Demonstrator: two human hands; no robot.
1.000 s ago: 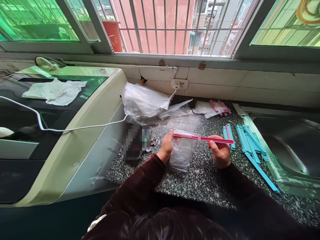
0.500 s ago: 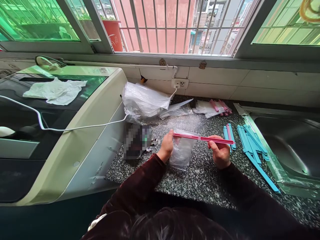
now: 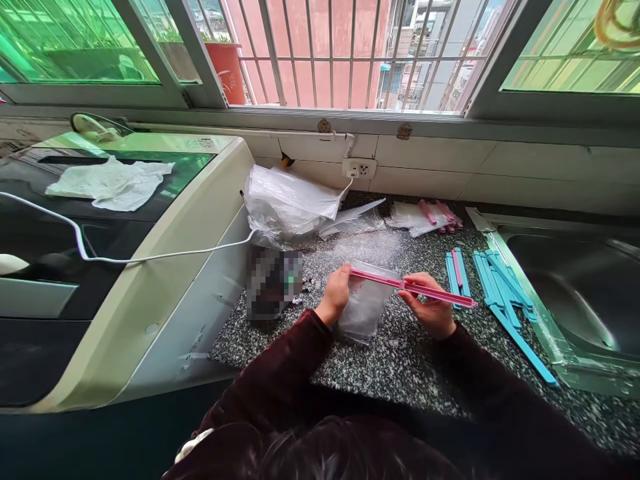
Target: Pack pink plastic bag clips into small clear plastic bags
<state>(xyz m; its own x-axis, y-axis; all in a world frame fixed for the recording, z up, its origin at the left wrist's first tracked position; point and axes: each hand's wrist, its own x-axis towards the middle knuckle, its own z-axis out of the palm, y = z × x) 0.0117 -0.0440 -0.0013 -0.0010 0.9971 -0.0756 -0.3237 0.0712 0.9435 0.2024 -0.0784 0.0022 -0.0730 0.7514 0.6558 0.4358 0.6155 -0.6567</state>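
Note:
A long pink bag sealing clip (image 3: 440, 294), unfolded almost straight, stretches between my hands. My left hand (image 3: 337, 293) pinches its left end together with the top edge of a clear plastic bag (image 3: 363, 310). The bag hangs below the left half of the clip, over the speckled counter. My right hand (image 3: 431, 308) is closed around the clip just right of its middle joint, and the free end sticks out to the right. Beyond that end lie several blue clips (image 3: 507, 293), plus a smaller group of blue clips (image 3: 465, 270) with a pink one on top.
Plastic bags (image 3: 290, 200) are heaped at the back, near a wall socket (image 3: 360, 168). More bags with pink clips (image 3: 440, 215) lie behind my right hand. A metal sink (image 3: 565, 300) is at right, a washing machine (image 3: 200, 267) at left with a white cable (image 3: 165, 258) across it.
My right hand has slid left along the clip to near its joint. The clip's right end has dipped and now tilts down to the right. My left hand has barely moved.

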